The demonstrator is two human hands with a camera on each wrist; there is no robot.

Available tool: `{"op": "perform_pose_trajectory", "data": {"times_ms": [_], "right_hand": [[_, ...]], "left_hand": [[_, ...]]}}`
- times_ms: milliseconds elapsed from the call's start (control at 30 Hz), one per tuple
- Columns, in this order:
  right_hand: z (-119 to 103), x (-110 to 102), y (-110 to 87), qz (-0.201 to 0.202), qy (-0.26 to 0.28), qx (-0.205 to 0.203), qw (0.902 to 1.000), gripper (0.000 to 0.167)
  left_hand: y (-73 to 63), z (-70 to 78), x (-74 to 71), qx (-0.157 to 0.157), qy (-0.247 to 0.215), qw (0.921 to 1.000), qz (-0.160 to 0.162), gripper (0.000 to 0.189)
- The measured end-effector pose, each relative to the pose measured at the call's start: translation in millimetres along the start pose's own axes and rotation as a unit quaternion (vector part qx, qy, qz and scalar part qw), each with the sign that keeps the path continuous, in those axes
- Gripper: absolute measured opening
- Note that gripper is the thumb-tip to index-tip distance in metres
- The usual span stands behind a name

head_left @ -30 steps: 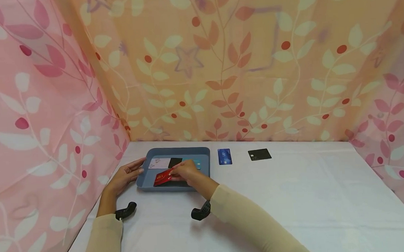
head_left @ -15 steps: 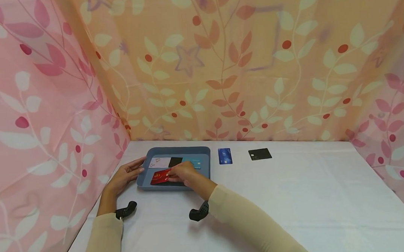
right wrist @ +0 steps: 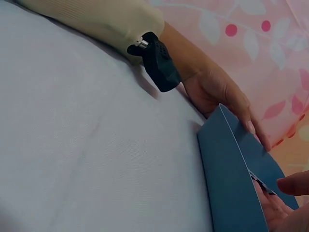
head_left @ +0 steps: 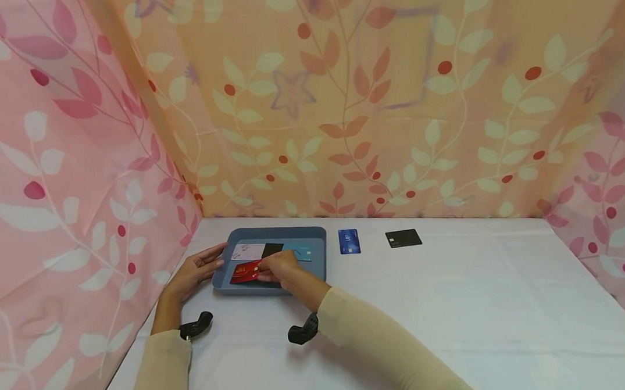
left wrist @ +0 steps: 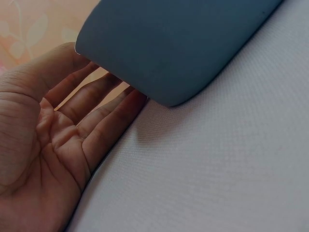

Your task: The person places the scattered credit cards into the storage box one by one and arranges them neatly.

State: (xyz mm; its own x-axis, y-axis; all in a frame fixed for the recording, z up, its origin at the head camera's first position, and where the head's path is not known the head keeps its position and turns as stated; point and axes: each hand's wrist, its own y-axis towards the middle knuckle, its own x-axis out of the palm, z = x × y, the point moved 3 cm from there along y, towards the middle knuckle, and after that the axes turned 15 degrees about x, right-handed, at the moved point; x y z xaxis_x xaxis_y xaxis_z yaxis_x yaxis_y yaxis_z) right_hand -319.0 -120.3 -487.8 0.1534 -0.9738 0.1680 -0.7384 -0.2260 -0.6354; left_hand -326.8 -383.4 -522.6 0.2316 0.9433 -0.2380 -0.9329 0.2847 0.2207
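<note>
The right hand pinches the right end of a red card inside the blue-grey tray, at its near side left of centre; gripping only that end leaves most of the face uncovered, probably for easy steering. Whether the dark patch under it is shadow or another card, I can't tell. The left hand lays extended fingers against the tray's left wall — likely to steady it. At the tray's far side, a pale floral card, a black card and a light-blue card run left to right, apparently as a row. Right of the tray lie a blue card and, farther right, a dark card. Red and blue seemingly read "VIP" — the other print is too small.
</note>
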Motion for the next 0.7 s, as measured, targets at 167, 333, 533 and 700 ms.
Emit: {"op": "perform_pose_trajectory", "data": {"times_ms": [167,333,533,700], "right_hand": [[0.3,0.2,-0.8,-0.002,0.001,0.006,1.0,0.022],[-0.7,-0.9,-1.9,-0.02,0.005,0.02,0.9996,0.028],[-0.8,-0.3,-1.7,-0.044,0.017,0.029,0.9984,0.027],[-1.3,0.0,-0.6,-0.051,0.018,0.035,0.9979,0.026]], "left_hand": [[0.1,-0.6,0.0,-0.001,0.0,1.0,0.002,0.059],[1.2,-0.3,-0.6,0.0,-0.001,1.0,0.001,0.059],[1.1,-0.7,-0.4,-0.003,-0.003,1.0,0.002,0.06],[1.0,-1.5,-0.2,-0.003,-0.002,1.0,0.002,0.059]]}}
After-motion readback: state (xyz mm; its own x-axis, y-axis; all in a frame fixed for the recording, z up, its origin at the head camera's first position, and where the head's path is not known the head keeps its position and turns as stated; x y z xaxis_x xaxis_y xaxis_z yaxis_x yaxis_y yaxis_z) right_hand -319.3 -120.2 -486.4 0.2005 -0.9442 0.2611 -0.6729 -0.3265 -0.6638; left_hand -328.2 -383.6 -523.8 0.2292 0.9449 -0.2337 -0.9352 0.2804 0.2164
